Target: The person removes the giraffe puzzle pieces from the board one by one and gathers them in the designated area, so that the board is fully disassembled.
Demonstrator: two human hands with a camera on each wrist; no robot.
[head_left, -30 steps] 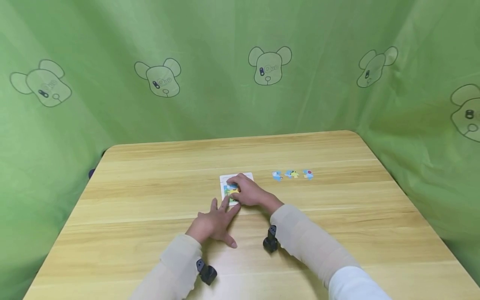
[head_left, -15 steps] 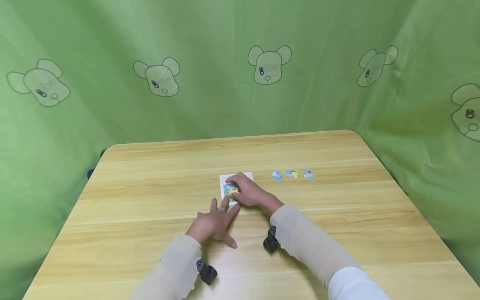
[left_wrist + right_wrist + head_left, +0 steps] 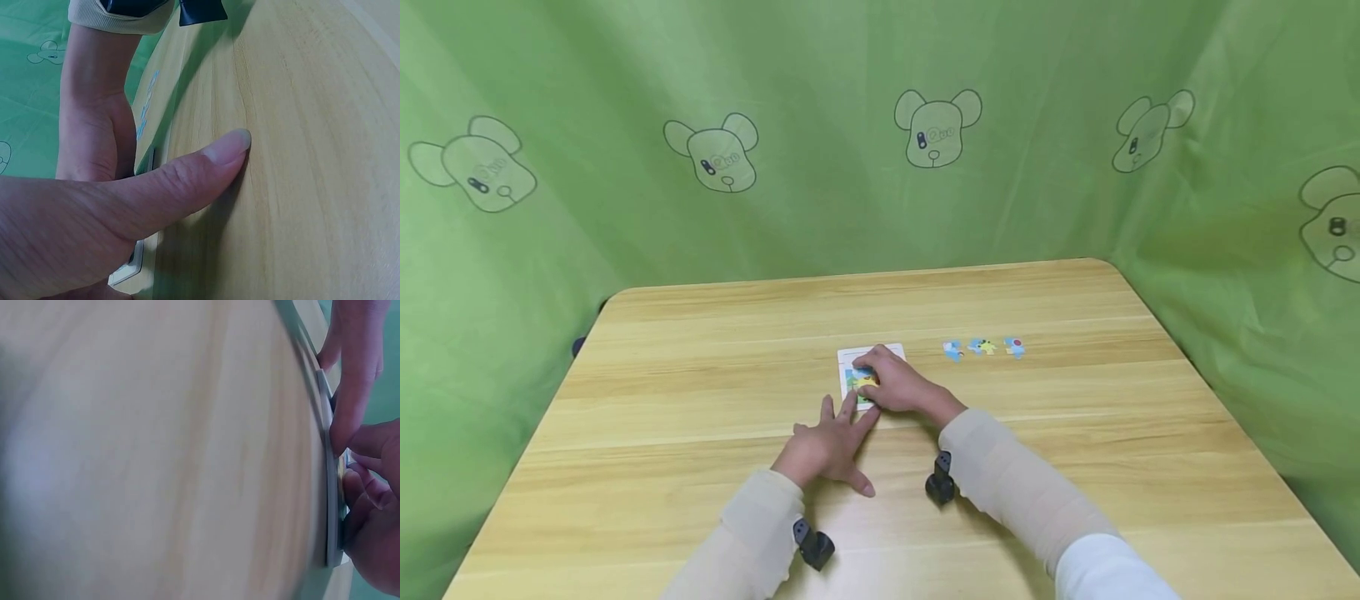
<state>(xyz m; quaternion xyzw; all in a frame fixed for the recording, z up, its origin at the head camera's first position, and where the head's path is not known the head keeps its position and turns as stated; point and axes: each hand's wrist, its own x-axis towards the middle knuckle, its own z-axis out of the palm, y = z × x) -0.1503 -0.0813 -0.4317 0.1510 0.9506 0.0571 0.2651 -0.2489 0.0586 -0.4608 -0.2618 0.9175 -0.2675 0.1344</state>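
Nothing much is moving vs the half-second-old frame: curtain (image 3: pixel 820 217), tray (image 3: pixel 847 355) and loose pieces are all sliding a touch left and up in the head view (together, so it reads as a small camera shift). Neither hand is visibly changing pose.

Left hand (image 3: pixel 833 446) is lying spread, fingers apart and gripping nothing; its fingertips are touching the near edge of the tray, thumb sticking out over the table (image 3: pixel 700 358). Right hand (image 3: pixel 898 382) is reaching over the tray from the right, fingers and thumb curling down onto the picture (image 3: pixel 852 379). Can't tell if it's pinching a piece (its own knuckles are hiding the contact, even in the right wrist view).

Tray is lying flat near mid-table, white rim showing at the far and left sides. To its right, well clear of the fingers, three pieces are lying in a row: blue-white (image 3: pixel 952 350), blue-yellow (image 3: pixel 982 346), blue with a red dot (image 3: pixel 1015 347). Black cameras are sitting at both wrists (image 3: pixel 815 546).
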